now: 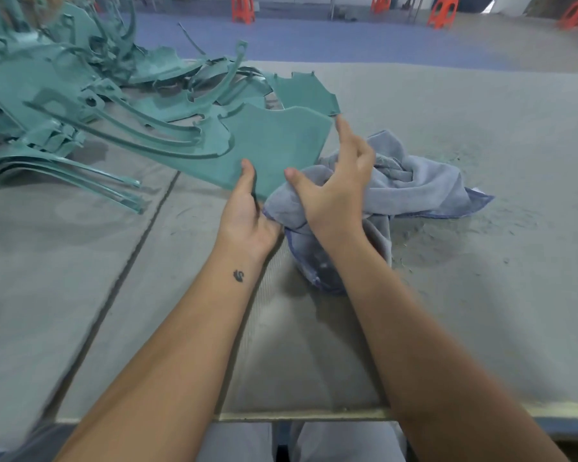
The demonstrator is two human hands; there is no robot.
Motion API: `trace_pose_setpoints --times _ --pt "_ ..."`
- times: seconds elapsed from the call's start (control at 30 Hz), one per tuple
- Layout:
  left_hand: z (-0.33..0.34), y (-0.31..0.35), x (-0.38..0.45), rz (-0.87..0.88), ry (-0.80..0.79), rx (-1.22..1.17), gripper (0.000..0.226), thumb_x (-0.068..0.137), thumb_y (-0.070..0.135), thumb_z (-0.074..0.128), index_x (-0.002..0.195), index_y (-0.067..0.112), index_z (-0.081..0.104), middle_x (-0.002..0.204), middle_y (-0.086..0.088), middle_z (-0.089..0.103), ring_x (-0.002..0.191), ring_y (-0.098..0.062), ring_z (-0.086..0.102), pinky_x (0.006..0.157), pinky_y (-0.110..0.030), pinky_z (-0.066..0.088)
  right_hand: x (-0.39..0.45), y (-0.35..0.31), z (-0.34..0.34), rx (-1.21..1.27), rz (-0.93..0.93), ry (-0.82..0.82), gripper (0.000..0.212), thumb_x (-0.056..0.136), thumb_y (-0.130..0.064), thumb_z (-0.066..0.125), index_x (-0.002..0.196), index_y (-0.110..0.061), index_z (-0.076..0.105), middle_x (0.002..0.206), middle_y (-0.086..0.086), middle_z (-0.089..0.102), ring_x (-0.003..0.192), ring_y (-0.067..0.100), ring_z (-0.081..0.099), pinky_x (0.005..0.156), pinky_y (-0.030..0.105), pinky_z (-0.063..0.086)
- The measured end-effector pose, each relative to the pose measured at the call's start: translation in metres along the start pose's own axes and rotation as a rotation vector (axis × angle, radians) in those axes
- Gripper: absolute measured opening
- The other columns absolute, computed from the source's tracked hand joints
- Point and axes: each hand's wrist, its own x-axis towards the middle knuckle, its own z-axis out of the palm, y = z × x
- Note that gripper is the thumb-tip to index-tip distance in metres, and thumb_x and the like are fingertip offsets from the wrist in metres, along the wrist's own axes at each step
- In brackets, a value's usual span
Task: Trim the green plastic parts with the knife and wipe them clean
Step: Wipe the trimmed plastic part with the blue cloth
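- My left hand (247, 208) grips the green panel's (274, 145) near edge, thumb on top.
- My right hand (337, 185) clutches the grey cloth (414, 185), forefinger touching the panel's far corner.
- More green parts (80, 95) are heaped far left on the table (481, 295).

Grey tabletop (481, 295) with green parts and a cloth

A dark seam runs across the tabletop on the left. A heap of green plastic parts (80, 95) lies at its far left, a crumpled grey-blue cloth (414, 185) near the middle. Fine dust and shavings (447, 235) speckle the surface beside the cloth, on the right.
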Motion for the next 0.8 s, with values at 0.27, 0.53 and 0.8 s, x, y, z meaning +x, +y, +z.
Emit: trace_pose_setpoints --times 0.27,0.53,0.8 --pt "0.000 0.003 0.004 0.045 0.007 -0.096 0.056 0.101 0.045 0.041 0.097 -0.001 0.072 0.098 -0.021 0.073 0.086 -0.031 0.073 0.070 -0.041 0.060 -0.002 0.000 -0.013 -0.365 0.033 -0.143 0.040 0.086 -0.040 0.059 0.063 -0.008 0.052 0.054 0.002 0.053 0.060 0.023 0.051 0.057 0.035 0.039" --pt "0.002 0.005 0.003 0.152 -0.017 -0.159 0.035 0.105 0.026 0.038 0.107 0.000 0.060 0.109 -0.014 0.065 0.101 -0.018 0.064 0.070 -0.035 0.061 0.011 0.004 -0.017 0.476 0.171 -0.242 0.032 0.088 0.007 0.060 0.118 -0.001 0.059 0.103 0.008 0.071 0.097 0.014 0.068 0.089 0.024 0.053" --pt "-0.004 0.011 0.008 0.218 0.010 -0.204 0.032 0.105 0.027 0.040 0.104 0.004 0.062 0.108 -0.008 0.067 0.108 -0.021 0.064 0.073 -0.036 0.060 0.013 0.024 -0.022 -0.242 -0.185 -0.451 0.045 0.079 0.001 0.053 0.120 -0.016 0.062 0.085 -0.002 0.059 0.077 0.007 0.050 0.074 0.022 0.043"
